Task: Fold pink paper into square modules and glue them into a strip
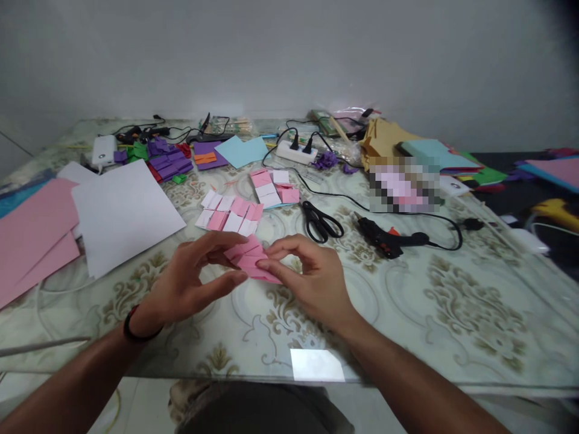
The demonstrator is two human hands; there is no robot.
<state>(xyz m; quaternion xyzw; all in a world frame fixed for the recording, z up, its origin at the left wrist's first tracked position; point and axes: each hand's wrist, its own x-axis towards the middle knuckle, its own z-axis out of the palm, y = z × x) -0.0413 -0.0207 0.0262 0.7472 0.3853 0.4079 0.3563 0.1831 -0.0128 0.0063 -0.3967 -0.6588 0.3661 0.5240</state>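
Both of my hands meet over the middle of the glass-topped table point(452, 313), pinching a small folded pink paper piece point(251, 259). My left hand point(192, 280) grips its left side between thumb and fingers; a dark band circles that wrist. My right hand point(307, 280) holds the right side, fingertips pressed on the fold. Just beyond the hands lie several small pink and white folded squares point(230, 216), and a second cluster point(274, 187) sits farther back.
Black scissors point(320, 222) and a black glue gun point(382, 236) with its cord lie right of the squares. White sheets point(124, 214) and pink sheets point(31, 232) are at left. Purple and green scraps point(167, 161), a power strip point(296, 152) and stacked coloured paper point(434, 158) line the back.
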